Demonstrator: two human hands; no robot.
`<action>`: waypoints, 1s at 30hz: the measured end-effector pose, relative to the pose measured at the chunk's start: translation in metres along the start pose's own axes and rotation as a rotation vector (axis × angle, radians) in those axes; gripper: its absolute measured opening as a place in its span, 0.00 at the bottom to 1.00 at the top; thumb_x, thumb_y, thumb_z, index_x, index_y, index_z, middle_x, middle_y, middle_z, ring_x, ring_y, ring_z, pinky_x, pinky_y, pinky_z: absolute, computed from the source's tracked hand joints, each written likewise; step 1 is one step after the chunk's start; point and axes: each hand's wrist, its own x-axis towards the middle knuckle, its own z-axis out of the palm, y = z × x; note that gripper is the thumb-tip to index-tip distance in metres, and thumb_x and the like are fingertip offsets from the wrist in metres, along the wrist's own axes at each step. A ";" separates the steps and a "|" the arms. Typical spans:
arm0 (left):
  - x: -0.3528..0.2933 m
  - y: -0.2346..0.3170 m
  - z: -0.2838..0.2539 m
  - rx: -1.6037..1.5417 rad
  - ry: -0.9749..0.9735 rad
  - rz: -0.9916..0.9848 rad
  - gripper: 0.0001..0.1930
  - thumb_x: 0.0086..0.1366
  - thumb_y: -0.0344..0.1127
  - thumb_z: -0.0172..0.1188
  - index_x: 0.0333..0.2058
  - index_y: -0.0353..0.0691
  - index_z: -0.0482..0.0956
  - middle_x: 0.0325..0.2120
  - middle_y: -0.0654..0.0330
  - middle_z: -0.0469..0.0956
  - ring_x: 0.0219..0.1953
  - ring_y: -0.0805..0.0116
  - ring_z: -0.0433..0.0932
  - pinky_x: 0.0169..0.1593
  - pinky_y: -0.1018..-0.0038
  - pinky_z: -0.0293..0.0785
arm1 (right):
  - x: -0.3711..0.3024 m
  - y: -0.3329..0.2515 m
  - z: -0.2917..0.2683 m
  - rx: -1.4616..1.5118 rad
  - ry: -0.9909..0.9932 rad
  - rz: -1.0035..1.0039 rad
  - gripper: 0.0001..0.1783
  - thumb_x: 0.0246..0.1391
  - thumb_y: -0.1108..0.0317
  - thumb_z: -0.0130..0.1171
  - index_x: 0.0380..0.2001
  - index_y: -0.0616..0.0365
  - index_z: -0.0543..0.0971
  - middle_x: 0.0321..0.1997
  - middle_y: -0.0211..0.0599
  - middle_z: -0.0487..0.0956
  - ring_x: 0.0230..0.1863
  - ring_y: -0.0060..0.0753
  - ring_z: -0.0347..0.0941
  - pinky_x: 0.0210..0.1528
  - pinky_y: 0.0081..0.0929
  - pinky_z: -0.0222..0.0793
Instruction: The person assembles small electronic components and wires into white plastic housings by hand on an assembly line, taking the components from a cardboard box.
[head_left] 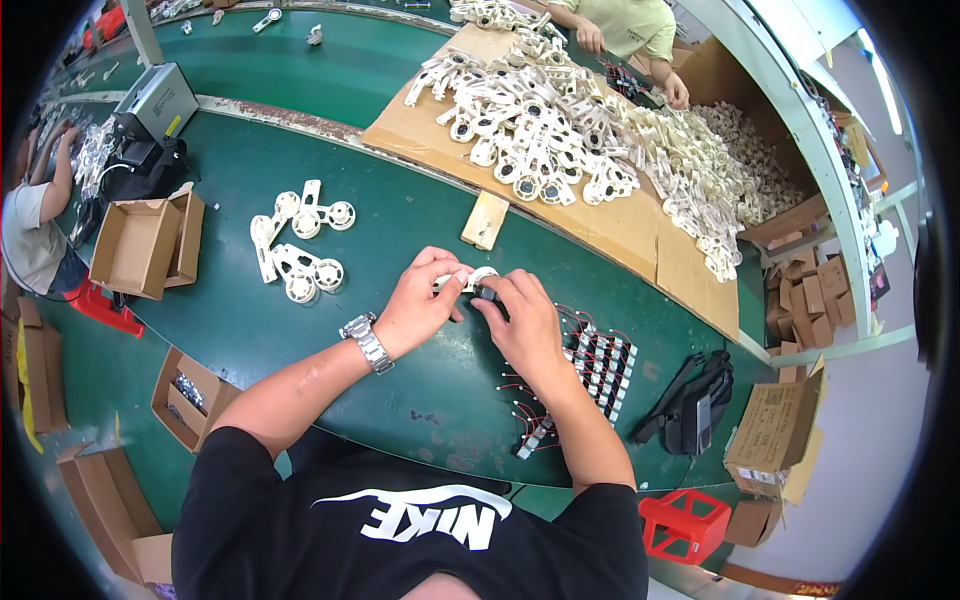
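My left hand [420,300], with a metal watch on its wrist, grips a white plastic part [478,275] over the green table [400,215]. My right hand [522,315] meets it from the right, fingertips pressing a small dark component [488,292] against the same white part. Both hands are closed around this piece. To the right of my right hand lies a row of several small motors with red and black wires [590,365]. Left of my hands, three white assembled parts [300,240] lie on the table.
A big heap of white plastic parts [560,130] covers a cardboard sheet [640,235] at the back. A small wooden block [485,220] lies near it. An open cardboard box [140,245] and a grey machine [155,100] stand at left. Other people work at the far right and far left.
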 end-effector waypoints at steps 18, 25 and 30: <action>0.000 0.003 -0.005 0.129 0.097 -0.017 0.17 0.77 0.48 0.63 0.35 0.39 0.79 0.21 0.70 0.73 0.19 0.81 0.69 0.23 0.80 0.64 | 0.005 0.000 -0.003 0.043 0.098 -0.073 0.13 0.58 0.77 0.68 0.47 0.62 0.82 0.44 0.44 0.80 0.46 0.50 0.77 0.46 0.44 0.75; 0.002 0.000 -0.009 0.032 0.064 -0.077 0.19 0.78 0.51 0.60 0.35 0.40 0.79 0.19 0.71 0.73 0.20 0.84 0.69 0.24 0.81 0.64 | 0.006 -0.003 0.000 0.056 0.103 -0.104 0.17 0.53 0.73 0.73 0.47 0.61 0.82 0.41 0.41 0.80 0.43 0.47 0.77 0.44 0.41 0.76; 0.000 0.001 -0.006 0.161 0.032 -0.020 0.18 0.78 0.50 0.60 0.37 0.41 0.78 0.20 0.71 0.72 0.20 0.83 0.69 0.24 0.79 0.65 | 0.005 0.006 -0.004 0.039 0.013 -0.095 0.18 0.52 0.72 0.74 0.46 0.60 0.82 0.37 0.40 0.79 0.42 0.48 0.76 0.43 0.41 0.75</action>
